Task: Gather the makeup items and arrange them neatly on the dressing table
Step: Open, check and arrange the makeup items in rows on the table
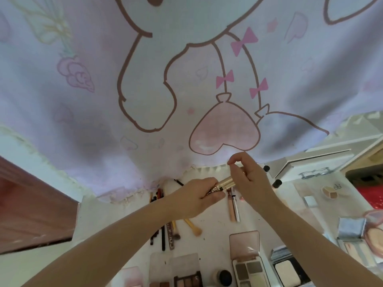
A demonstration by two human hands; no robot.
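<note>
holding a gold tube (227, 184) above the tabletop (128, 214), the left hand (199, 195) wraps its fingers (213, 196) round the printed end while the right hand (250, 181) pinches the gold end from above. the tube spans the gap between both hands, over two slim tubes (234, 206) lying side by side. a slip could drop it onto them or roll it toward the brushes (191, 225) and pencils (160, 237).
</note>
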